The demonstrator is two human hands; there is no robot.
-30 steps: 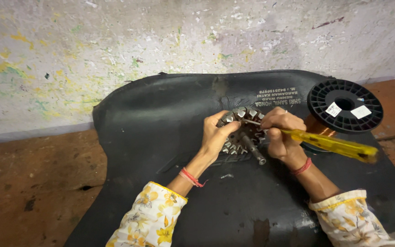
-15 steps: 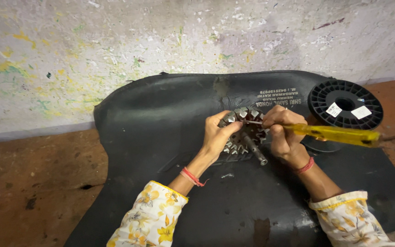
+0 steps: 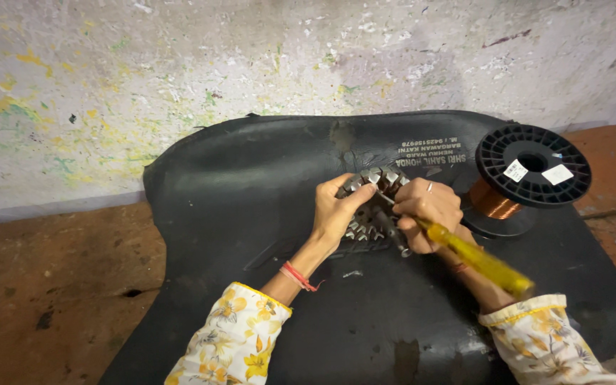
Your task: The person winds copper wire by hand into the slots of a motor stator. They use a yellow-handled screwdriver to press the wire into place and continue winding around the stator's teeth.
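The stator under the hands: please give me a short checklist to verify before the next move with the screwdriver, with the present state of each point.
1. Left hand grips the toothed metal stator: ok.
2. Right hand is closed on the yellow-handled screwdriver: ok.
3. Screwdriver tip sits exactly in a slot: cannot tell, fingers hide it.
4. Stator rests on the black rubber mat: ok.
5. Copper wire spool stands apart from both hands: ok.
6. Wire leads from spool to stator: cannot tell.
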